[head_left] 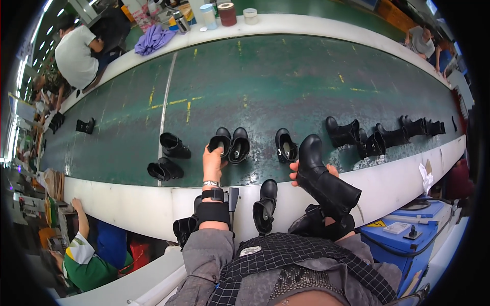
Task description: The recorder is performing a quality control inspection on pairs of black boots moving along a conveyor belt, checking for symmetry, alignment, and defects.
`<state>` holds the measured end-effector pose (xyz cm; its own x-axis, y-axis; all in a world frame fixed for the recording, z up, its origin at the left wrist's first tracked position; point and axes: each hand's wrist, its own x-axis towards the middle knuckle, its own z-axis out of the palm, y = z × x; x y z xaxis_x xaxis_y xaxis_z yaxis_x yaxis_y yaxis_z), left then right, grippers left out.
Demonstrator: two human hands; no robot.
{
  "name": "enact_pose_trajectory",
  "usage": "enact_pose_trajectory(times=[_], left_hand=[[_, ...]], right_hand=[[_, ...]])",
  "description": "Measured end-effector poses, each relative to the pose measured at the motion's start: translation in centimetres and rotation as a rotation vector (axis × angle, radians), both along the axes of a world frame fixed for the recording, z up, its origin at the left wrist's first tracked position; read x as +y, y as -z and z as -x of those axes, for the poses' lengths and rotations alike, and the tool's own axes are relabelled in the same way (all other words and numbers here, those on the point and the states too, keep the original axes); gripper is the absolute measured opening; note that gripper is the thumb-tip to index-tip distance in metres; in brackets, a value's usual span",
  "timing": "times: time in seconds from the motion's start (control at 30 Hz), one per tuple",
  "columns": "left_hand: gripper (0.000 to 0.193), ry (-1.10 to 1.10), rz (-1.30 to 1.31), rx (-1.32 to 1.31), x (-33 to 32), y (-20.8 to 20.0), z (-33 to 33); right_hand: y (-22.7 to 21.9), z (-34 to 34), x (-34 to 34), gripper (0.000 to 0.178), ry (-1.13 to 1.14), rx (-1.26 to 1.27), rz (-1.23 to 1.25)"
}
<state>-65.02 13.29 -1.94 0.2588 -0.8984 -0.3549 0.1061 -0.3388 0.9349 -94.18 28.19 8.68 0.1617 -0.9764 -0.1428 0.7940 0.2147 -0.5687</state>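
Green worktop: L hand fwd, gripping blk boot; R hand nearer, holding 2nd boot.

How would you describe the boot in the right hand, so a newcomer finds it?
Find the green table, then its near white ledge. Over the ledge's right half, the right hand holds this black boot, toe pointing away. Unlike the boots on the table, it is raised.
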Motion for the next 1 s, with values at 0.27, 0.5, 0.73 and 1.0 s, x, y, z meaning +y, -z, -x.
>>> enact_pose_trajectory(times=[0.27, 0.5, 0.73, 1.0], left_hand=[[0.037, -0.045, -0.092, 0.243, 0.7, -1.2, -0.5], [0.043, -0.009, 0.426, -0.720, 2.4, -6.5, 2.2], [0.038, 0.195, 0.157, -1.059, 3.2, -5.6, 4.1], [0.029, 0.216, 0.151, -1.076, 2.0, -4.5, 2.7]], right_hand=[[4.1, 2.0, 1.3, 0.069, -0.083, -0.174, -0.015], [2.0, 6.6, 5.1, 0.042, 0.055, 0.444, -0.276], [8.1, 13.1, 9.5, 0.033, 0.071, 0.712, -0.401], [7.8, 13.7, 10.7, 0.036, -0.015, 1.044, -0.404]])
